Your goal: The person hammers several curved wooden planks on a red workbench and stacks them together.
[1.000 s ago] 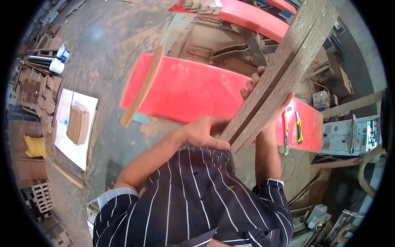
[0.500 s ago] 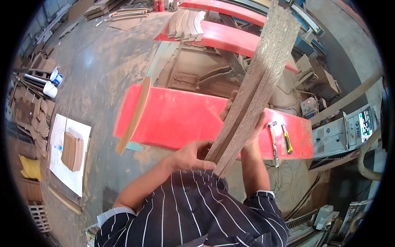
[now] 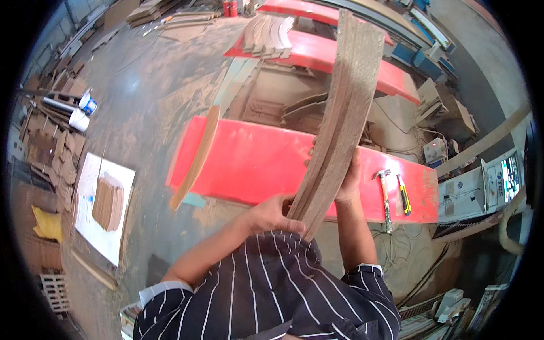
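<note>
Item under examination: a long, gently curved, grey-brown board of coarse-grained wood with a lengthwise groove [image 3: 345, 124]. It is held up at a slant before the person's torso, crossing the view of the glossy red flat bench panel [image 3: 243, 161], its far end reaching past the panel's far edge.

Left hand [image 3: 272, 214]: grasping the near end of the board, thumb over the top, at the near edge of the panel. Right hand [image 3: 350, 178]: gripping the board farther up — palm at the right edge, fingertips showing at the left.

On the panel's right part lie a claw hammer with a worn handle [image 3: 385, 195] and, just beside it, a yellow-and-black utility knife [image 3: 404, 195]. A curved, light-brown wooden strip [image 3: 198, 158] lies across the panel's left end. Beyond the panel, a second red panel [image 3: 317, 51] bears pale curved wooden pieces [image 3: 266, 37]. Well left of the panel, a white sheet [image 3: 107, 243] carries stacked brown curved pieces [image 3: 106, 204].
</note>
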`<state>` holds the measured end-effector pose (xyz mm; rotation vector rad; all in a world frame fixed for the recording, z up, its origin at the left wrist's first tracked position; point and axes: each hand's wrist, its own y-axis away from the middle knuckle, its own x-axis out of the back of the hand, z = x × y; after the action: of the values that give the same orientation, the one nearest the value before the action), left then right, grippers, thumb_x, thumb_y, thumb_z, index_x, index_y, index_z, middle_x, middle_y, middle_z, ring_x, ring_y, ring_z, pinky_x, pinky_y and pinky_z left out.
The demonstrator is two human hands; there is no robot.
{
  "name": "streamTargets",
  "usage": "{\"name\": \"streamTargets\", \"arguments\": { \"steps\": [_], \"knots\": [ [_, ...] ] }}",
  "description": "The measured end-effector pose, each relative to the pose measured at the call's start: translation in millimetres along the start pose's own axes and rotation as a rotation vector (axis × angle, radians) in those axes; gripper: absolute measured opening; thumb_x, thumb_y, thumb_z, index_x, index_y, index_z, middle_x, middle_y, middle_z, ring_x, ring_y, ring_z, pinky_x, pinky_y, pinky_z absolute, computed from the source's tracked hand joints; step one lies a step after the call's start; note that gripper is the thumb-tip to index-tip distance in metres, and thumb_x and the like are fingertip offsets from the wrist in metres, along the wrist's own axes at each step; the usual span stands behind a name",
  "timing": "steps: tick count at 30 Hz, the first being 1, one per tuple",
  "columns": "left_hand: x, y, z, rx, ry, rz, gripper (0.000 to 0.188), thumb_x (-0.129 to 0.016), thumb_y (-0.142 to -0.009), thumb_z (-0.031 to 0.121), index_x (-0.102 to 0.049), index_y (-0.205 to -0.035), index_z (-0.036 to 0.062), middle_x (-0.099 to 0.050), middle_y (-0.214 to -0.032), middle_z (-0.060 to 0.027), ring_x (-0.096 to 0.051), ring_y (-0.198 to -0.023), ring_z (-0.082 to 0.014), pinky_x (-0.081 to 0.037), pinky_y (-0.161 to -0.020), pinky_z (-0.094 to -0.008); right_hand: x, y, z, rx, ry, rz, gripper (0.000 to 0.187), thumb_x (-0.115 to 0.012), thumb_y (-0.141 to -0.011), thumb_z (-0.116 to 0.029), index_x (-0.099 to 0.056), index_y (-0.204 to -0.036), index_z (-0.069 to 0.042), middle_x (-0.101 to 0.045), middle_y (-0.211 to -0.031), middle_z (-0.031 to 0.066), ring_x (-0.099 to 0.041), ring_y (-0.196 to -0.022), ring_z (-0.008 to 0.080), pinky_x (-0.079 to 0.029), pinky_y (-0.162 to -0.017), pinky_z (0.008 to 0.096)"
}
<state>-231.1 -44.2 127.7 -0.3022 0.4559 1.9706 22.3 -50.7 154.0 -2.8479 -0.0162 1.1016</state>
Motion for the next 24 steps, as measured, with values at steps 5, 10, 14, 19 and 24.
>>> {"name": "streamTargets", "arguments": {
  "steps": [5,10,14,19,24],
  "knots": [
    [-4,2,-7,-0.013,0.037,0.005,0.106,-0.111,-0.084,0.034,-0.058,-0.168,-0.0028,-0.073,-0.157,-0.0135,-0.067,-0.146,-0.0236,-0.052,-0.127,-0.0427,1,-4,6,0.013,-0.113,-0.042,0.112,-0.064,-0.103,-0.087,-0.049,-0.172,-0.001,-0.067,-0.156,0.0247,-0.074,-0.132,0.0385,-0.064,-0.109,0.0606],
    [3,11,-3,-0.001,0.142,-0.078,0.093,-0.104,-0.093,0.02,-0.056,-0.17,-0.0012,-0.072,-0.16,-0.0131,-0.066,-0.149,-0.0234,-0.052,-0.127,-0.0425,-6,-12,8,0.014,-0.283,-0.077,0.119,-0.072,-0.104,-0.078,-0.031,-0.182,0.0,-0.066,-0.154,0.023,-0.077,-0.126,0.0385,-0.068,-0.099,0.0617],
    [6,11,4,-0.027,0.167,-0.123,0.09,-0.1,-0.096,0.013,-0.054,-0.172,-0.0018,-0.07,-0.162,-0.0127,-0.066,-0.149,-0.0239,-0.053,-0.127,-0.0416,-9,-15,9,0.042,-0.398,-0.16,0.118,-0.074,-0.106,-0.072,-0.024,-0.184,0.0,-0.062,-0.155,0.026,-0.076,-0.125,0.0431,-0.067,-0.099,0.0662],
    [5,8,3,-0.064,0.148,-0.124,0.092,-0.1,-0.093,0.012,-0.054,-0.17,-0.0056,-0.069,-0.161,-0.0148,-0.066,-0.15,-0.0252,-0.055,-0.125,-0.042,-6,-26,9,0.051,-0.546,-0.365,0.121,-0.079,-0.107,-0.062,-0.013,-0.187,-0.001,-0.058,-0.152,0.0286,-0.07,-0.13,0.0458,-0.063,-0.105,0.0714],
    [2,9,17,-0.047,0.198,-0.111,0.1,-0.105,-0.087,0.022,-0.053,-0.167,-0.0095,-0.067,-0.16,-0.0186,-0.064,-0.151,-0.0264,-0.055,-0.125,-0.0423,-3,-34,4,0.05,-0.539,-0.411,0.123,-0.082,-0.106,-0.059,-0.01,-0.187,-0.001,-0.057,-0.151,0.0261,-0.063,-0.135,0.0411,-0.058,-0.111,0.065]
  ]
}}
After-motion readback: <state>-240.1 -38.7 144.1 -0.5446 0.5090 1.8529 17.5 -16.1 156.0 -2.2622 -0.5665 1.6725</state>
